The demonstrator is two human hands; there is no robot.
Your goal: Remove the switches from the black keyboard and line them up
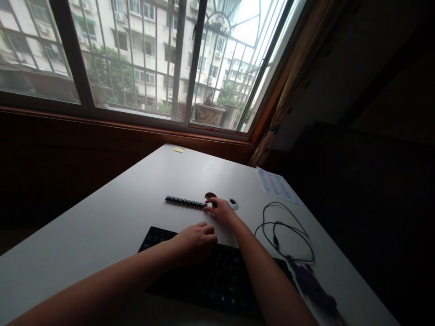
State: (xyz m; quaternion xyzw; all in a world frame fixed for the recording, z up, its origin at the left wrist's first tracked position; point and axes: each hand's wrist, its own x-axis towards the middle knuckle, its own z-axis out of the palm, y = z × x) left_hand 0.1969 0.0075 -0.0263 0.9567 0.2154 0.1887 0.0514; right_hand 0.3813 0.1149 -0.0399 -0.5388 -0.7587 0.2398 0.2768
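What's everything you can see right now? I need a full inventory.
Table: one, white, across the middle
Keyboard: one, black, near side, partly under the arms
Key row: one, dark, beyond the keyboard
Round item: one, reddish-brown, behind the right hand
Disc: one, white with dark centre, right of that hand
Cable: one visible tangle, black, table's right
Blurred item: one, purple, below the cable
Printed sheet: one, white, far right corner
Note: one, yellow, far left corner
Window: one, dark-framed, beyond the table
Curtain: one visible, brownish, right of the window
Outside: pale buildings, green trees, planters, bars; uncounted
Left hand: one, bare, over the keyboard
Right hand: one, bare, at the key row's right end
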